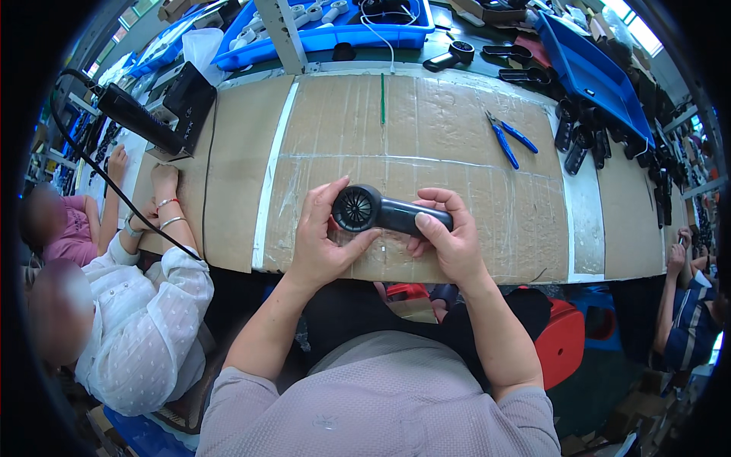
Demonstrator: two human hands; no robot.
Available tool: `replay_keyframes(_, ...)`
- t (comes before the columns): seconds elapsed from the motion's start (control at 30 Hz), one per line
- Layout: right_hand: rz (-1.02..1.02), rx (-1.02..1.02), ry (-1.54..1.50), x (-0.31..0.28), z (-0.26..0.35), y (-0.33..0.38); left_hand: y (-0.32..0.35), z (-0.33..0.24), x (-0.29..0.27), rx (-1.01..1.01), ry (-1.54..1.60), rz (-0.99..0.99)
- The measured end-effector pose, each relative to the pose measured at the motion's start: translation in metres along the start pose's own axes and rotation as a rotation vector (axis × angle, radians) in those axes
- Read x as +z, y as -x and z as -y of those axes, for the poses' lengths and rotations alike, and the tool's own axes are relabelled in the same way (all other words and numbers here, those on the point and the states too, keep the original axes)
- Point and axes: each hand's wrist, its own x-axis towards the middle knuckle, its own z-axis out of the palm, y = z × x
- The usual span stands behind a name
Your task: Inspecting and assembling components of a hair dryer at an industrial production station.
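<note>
A black handheld fan (392, 214) is held level above the cardboard-covered bench, its round grille end to the left and its handle to the right. My left hand (318, 232) wraps the round fan head, thumb below it. My right hand (449, 234) grips the far end of the handle, with the thumb on top. Beyond the right hand, blue-handled pliers (509, 139) lie with their jaws slightly apart. A thin green stick (383, 99) lies farther back on the cardboard (335, 129).
Blue trays (594, 76) stand at the back and right, with several black fan parts (582, 141) beside the right one. A dark boxy device (179, 107) sits at the left, trailing a black cable. Co-workers (145, 327) sit left and right. A red stool (560, 343) is below.
</note>
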Motion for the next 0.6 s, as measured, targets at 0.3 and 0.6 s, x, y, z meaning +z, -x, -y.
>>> replay_keyframes(0.3, -0.008, 0.033, -0.022, -0.0021, 0.0034, 0.0005, 0.0034, 0.0072, -0.0012, 0.034, 0.022, -0.019)
replay_keyframes(0.6, 0.069, -0.046, -0.036, -0.0012, -0.0008, 0.0037, 0.0039, 0.0031, -0.0052, -0.139, 0.108, -0.022)
